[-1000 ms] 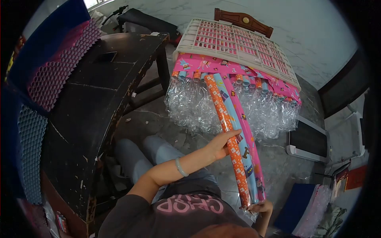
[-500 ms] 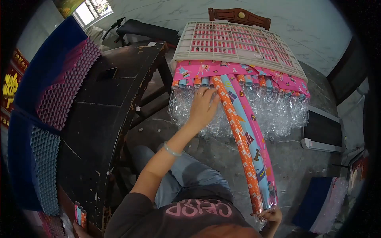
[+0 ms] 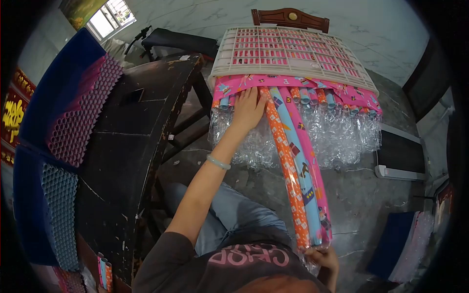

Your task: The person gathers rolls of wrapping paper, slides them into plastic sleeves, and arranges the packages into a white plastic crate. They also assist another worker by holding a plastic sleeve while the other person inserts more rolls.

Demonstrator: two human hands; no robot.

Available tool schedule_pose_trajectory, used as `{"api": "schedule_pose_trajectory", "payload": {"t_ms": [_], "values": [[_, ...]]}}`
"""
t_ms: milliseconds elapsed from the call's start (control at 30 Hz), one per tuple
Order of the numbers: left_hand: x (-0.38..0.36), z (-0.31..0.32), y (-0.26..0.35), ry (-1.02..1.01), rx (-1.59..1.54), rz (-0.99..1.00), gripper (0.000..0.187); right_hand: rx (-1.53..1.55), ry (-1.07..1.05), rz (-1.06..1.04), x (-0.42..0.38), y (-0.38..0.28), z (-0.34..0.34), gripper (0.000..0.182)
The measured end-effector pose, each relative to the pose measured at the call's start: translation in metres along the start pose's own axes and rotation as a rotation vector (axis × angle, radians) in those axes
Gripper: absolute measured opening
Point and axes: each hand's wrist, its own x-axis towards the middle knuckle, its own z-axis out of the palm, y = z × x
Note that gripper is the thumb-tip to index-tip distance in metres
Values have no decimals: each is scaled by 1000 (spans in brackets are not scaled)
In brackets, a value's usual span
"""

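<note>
My left hand (image 3: 250,111), a bracelet on its wrist, lies with its fingers stretched over the roll ends under the pink printed sheet (image 3: 244,82). Its thumb side is against the upper part of an orange roll (image 3: 287,168). Beside that roll are a light blue roll (image 3: 299,163) and a pink roll (image 3: 310,156), which slant down towards me in clear film. My right hand (image 3: 323,256) is closed around the film at their lower end. More wrapped rolls (image 3: 312,96) stick out of the white plastic crate (image 3: 293,66), with crumpled clear film (image 3: 337,139) hanging below.
A worn black table (image 3: 122,146) stands at left, with blue bins (image 3: 29,195) of stacked tubes along it. Several small rolls (image 3: 105,273) are at the lower left, a hand barely visible below them. A blue bundle (image 3: 391,244) lies on the floor at right.
My left hand has moved up onto the roll ends at the pink sheet's edge. My right hand and the lower end of the three rolls have shifted left and slightly up.
</note>
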Motion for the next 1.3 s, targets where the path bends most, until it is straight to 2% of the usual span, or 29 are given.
{"api": "schedule_pose_trajectory", "payload": {"t_ms": [33, 100, 167, 233, 333, 433, 467, 533, 600, 667, 700, 833, 867, 933, 1000, 1067, 1133, 1200, 1267, 1300], "values": [[-2, 1, -1, -3, -2, 10, 56, -101, 87, 44, 14, -10, 19, 13], [-3, -1, -5, -1, -18, 56, 58, -79, 41, -19, 39, 9, 21, 18], [-2, -4, -10, -16, -61, 94, 58, -241, 67, 33, 80, -11, 36, 22], [-1, -7, -11, -21, -104, 129, 59, -116, 71, -66, 119, -14, 42, 24], [-1, -7, -13, -49, -115, 128, 62, -123, 55, -160, 176, -14, 41, 25], [-2, -10, -6, -104, -65, 64, 66, -24, 27, -205, 225, -25, 45, 24], [0, -9, -6, -76, -102, 100, 70, -25, 24, -209, 234, -32, 48, 24], [2, -7, -5, -77, -91, 78, 68, -103, 47, -241, 252, -45, 53, 23], [3, -8, -5, -79, -76, 57, 67, -73, 7, -275, 280, -44, 48, 23], [2, -11, -4, -88, -200, 49, 64, 19, 73, -302, 310, -52, 34, 25], [2, -13, -2, -82, -196, 52, 64, 62, 19, -310, 318, -61, 28, 25], [4, -19, 16, 17, -1054, -576, 40, -83, 33, -240, 325, -68, 45, 25], [3, -12, 6, 19, -1054, -580, 40, -83, 31, -236, 327, -65, 51, 25], [2, -5, -5, 129, -1406, -571, 38, -33, 25, -259, 333, -58, 58, 26], [2, -5, -7, 79, -1347, -582, 40, -77, 20, -270, 329, -56, 56, 26], [3, -3, -7, -71, -1092, -425, 47, -118, 13, -280, 316, -59, 58, 27], [3, -2, -1, -68, -1017, -422, 50, -285, -51, -292, 297, -66, 60, 27], [3, 3, 4, -85, -924, -373, 58, -304, -57, -279, 285, -68, 54, 28], [1, 22, 2, -41, -870, -213, 62, -313, -71, -333, 274, -67, 44, 28], [-4, 26, 4, -108, -881, -235, 65, -291, -47, -382, 270, -62, 40, 28]]}}
